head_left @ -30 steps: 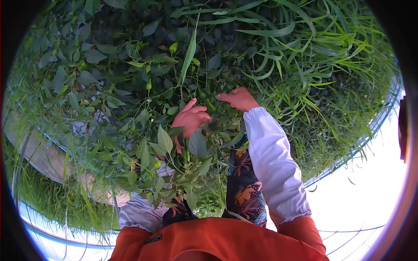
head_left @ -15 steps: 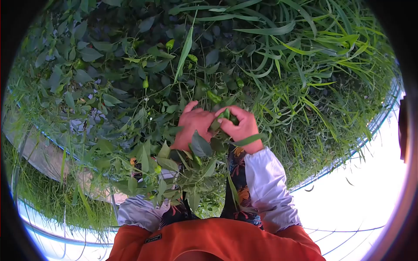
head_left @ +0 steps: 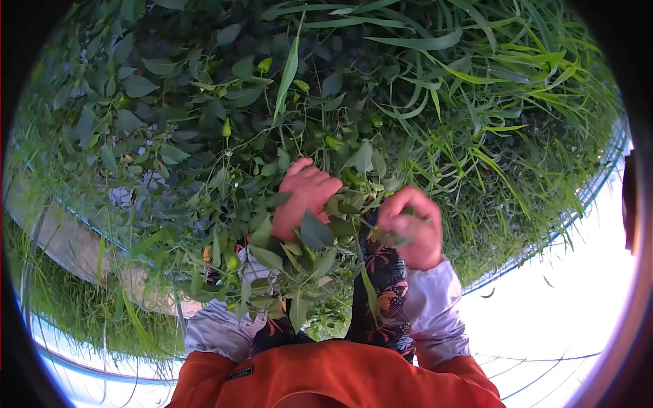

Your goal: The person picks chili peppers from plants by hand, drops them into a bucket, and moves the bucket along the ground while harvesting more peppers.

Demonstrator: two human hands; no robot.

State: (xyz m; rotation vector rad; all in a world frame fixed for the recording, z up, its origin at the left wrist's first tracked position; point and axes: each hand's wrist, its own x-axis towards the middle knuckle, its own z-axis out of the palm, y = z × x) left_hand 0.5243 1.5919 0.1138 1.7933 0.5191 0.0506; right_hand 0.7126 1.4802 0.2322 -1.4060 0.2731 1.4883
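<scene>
My left hand is closed around a leafy branch of a pepper plant, whose leaves spill below and to the right of the fingers. To its right, my right hand is curled and blurred by motion. Something green, seemingly a green pepper, shows at its fingertips, partly hidden by the hand. Just above, between the hands, another green pepper hangs among leaves. A further pepper is a little higher.
More green peppers hang at the upper middle, among them one pale pepper and one bright pepper. Long grass crowds the right side. Beneath my arms are my patterned trouser legs. A pale strip of sheeting runs along the left.
My right hand has pulled away from my left hand, right and down, with the green thing at its fingers. The branch leaves have shifted; my left hand has barely moved.
</scene>
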